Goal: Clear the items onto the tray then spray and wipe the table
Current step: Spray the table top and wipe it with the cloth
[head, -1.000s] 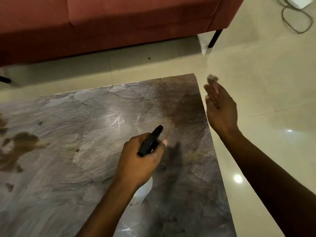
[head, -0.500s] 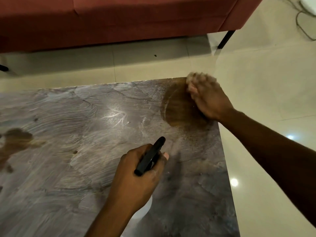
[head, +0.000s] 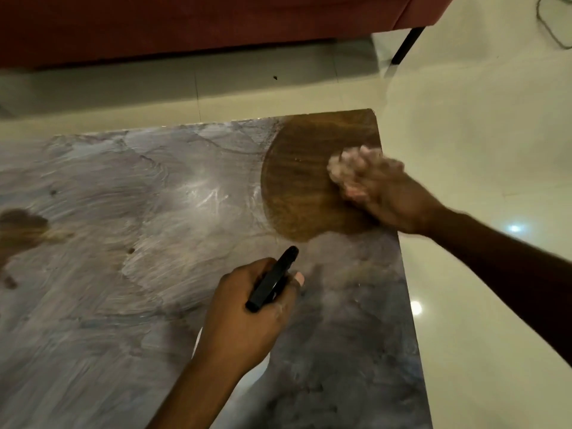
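Note:
The table (head: 123, 305) has a hazy grey-white film smeared over its top. My left hand (head: 244, 320) grips a spray bottle (head: 272, 280) by its black trigger head, low over the table's near right part; its white body is mostly hidden under the hand. My right hand (head: 393, 199) holds a crumpled pinkish-white cloth (head: 349, 165) and presses it on the far right corner. Around the cloth a rounded patch (head: 300, 187) shows bare brown wood.
A red sofa (head: 216, 23) runs along the far side, with a black leg (head: 405, 44) at its right end. Pale glossy floor tiles (head: 479, 134) surround the table. A cable (head: 554, 23) lies at the top right. Another brown patch (head: 21, 224) marks the table's left edge.
My right hand came down from beside the table onto the far right corner and rubbed the cloth there, widening the bare brown patch. The left hand stayed on the spray bottle.

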`<state>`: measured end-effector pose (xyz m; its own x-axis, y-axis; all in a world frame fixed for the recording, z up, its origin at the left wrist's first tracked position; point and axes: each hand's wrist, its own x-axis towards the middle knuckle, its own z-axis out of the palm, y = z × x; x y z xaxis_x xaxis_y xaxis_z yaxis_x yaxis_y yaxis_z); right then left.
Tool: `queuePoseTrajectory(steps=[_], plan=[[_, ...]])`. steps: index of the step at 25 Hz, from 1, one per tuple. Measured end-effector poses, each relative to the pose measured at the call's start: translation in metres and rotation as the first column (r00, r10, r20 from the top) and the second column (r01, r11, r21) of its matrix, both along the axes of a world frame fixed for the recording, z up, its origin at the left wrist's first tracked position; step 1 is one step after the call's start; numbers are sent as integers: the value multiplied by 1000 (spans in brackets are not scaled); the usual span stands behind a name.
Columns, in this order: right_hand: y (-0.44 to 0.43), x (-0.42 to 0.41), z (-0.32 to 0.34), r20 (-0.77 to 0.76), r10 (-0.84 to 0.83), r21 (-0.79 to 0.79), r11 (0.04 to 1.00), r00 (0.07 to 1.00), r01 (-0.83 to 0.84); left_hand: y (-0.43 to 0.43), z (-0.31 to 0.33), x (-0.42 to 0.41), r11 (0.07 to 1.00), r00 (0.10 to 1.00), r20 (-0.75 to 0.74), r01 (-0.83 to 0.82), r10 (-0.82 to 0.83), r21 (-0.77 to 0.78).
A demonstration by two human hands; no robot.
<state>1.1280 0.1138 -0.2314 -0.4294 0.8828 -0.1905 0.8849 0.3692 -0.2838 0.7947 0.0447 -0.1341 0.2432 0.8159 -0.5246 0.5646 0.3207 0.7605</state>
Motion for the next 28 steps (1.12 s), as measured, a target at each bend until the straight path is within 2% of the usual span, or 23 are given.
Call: queuePoseTrajectory(steps=[2,3,4,5,6,7,9,10,11,12,14,16,17,18,19,20,21,22,23,24,26,27,28], plan=[[29,-14,2,-63,-365,-45,931,929,362,-13,-5,3,999,998,-25,52,-52,4],[37,-31,4,-75,-460,-81,887,885,455,-21,-7,2,998,997,-35,65,-65,-5],[36,-47,5,-78,-445,-103,894,892,436,-30,-10,1,998,997,-43,67,-68,-23],[23,-60,3,-74,-327,-92,943,942,320,-38,-12,-1,997,997,-50,63,-65,-43],[-2,-66,-1,-58,-129,-80,989,990,124,-45,-14,-4,996,996,-59,62,-66,-61],[-34,-66,-2,-22,105,-77,991,994,-107,-52,-16,-8,995,995,-74,65,-71,-78],[-96,-42,0,29,447,-99,891,894,-443,-66,-17,-17,991,991,-95,87,-97,-98],[-115,-22,2,54,512,-102,857,857,-505,-71,-17,-20,989,988,-99,109,-119,-102],[-123,-3,5,78,484,-105,874,872,-475,-76,-16,-23,986,985,-106,129,-140,-102],[-121,10,6,90,382,-85,923,920,-375,-79,-16,-25,985,981,-116,142,-153,-98],[-97,4,4,36,1,-16,1000,999,0,-84,-15,-25,984,979,-122,153,-163,-93],[-62,-41,2,-66,-377,-26,926,924,377,-88,-13,-22,983,977,-123,163,-173,-90],[-55,-67,1,-81,-449,-37,894,890,447,-91,-12,-20,982,976,-123,169,-179,-86],[-61,-89,-2,-71,-427,-33,904,901,426,-93,-10,-19,983,978,-118,165,-173,-78],[-80,-104,-8,-46,-299,-24,954,953,298,-95,-9,-19,987,982,-105,148,-155,-68],[-110,-110,-12,-7,-81,-9,997,997,81,-96,-9,-20,990,987,-88,130,-135,-61],[-147,-107,-12,27,151,-8,988,988,-151,-98,-8,-22,990,989,-71,126,-130,-59],[-179,-92,-11,55,339,-23,941,939,-338,-100,-6,-23,989,988,-60,139,-142,-60],[-199,-70,-7,83,449,-44,893,890,-447,-102,-4,-25,986,986,-56,157,-160,-60],[-204,-45,-2,105,458,-61,889,883,-454,-103,-2,-26,984,983,-59,170,-174,-56],[-188,-14,1,102,225,-43,974,969,-222,-106,-2,-30,981,978,-80,188,-192,-53],[-170,-11,2,51,28,-34,999,998,-26,-108,-4,-31,979,977,-85,190,-196,-68],[-148,-19,3,-18,-191,-53,980,981,190,-110,-6,-33,978,977,-86,189,-197,-89]])
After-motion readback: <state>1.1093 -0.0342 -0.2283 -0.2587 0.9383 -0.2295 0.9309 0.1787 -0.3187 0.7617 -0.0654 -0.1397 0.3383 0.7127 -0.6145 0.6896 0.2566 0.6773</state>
